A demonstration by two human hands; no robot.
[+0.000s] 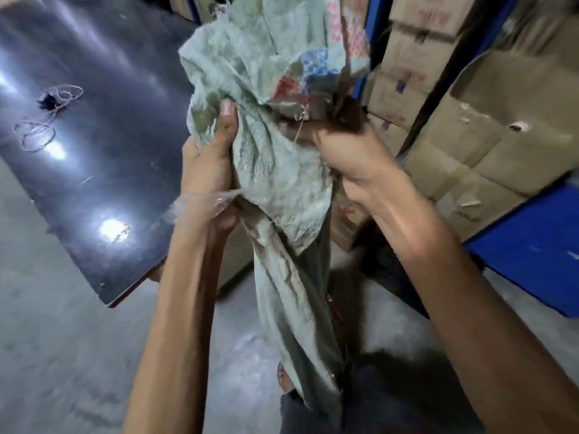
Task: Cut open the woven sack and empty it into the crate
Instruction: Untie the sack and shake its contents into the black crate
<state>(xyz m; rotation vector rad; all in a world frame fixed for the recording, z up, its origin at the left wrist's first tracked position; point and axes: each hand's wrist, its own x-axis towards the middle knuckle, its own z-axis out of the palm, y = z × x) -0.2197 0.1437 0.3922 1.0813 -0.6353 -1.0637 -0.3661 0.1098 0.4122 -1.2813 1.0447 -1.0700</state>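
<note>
Pale green woven sack, limp and crumpled, is held up in front of the person. Its printed upper part is bunched between both hands and its long tail hangs toward the concrete floor.

- Grip: the left hand clutches a fold of fabric with the thumb pressed up along it. A scrap of clear plastic sticks out below that hand. The right hand is fisted round the gathered neck.
- No crate is in view, and no blade shows in either hand.
- The sack looks slack and mostly empty. Whether anything is left inside cannot be told.

Risks, judged from here:
- With the crate out of sight, any remnant shaken loose would likely land on the floor.
- The trailing tail hangs low by the person's legs, so a step forward could tread on it and tug the fabric out of the hands.
- A loose thread dangles at the neck. It could snag on fingers, and frayed weave tends to shed.
- The plastic scrap could drop away unnoticed.

Edges and room:
- Left: the black board has a hard corner close to the left forearm. Loops of string lie on its top.
- Right: stacked cardboard boxes on blue shelving stand near the right elbow, leaving little room to swing that way.
- Open floor lies down and to the left, and in the gap between board and shelving. That gap looks the freer way to lower or shake the sack.
</note>
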